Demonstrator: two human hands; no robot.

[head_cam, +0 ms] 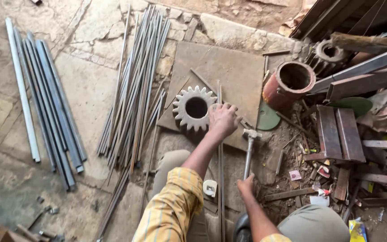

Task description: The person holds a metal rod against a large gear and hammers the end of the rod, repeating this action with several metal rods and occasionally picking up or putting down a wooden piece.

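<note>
The person is crouching on the stone floor (81,94), knees showing at the bottom of the frame. In the middle of the frame, the left hand (222,118) is reaching forward from a yellow striped sleeve (171,208) and is resting on a thin straight steel rod (221,179), its fingers curled down over the rod's far end. The rod is running from the bottom centre up to that hand, beside the pale toothed metal gear wheel (194,107), which is lying flat on a square brown steel plate (229,71) at the centre of the frame.

Lower centre right, the right hand (246,186) is gripping the grey handle of a metal hammer (249,145), fingers clenched round it. The hammer head is lying just right of the left hand, at the plate's lower edge.

A loose bundle of thin steel rods (135,85) is lying left of the plate, and a row of thicker grey steel bars (50,103) is lying at the far left. At upper right, a rusty red open cylinder (289,85) is standing by the plate's corner, with a second dark gear (327,56) behind it. Scrap metal and wooden offcuts are crowding the right side.
</note>
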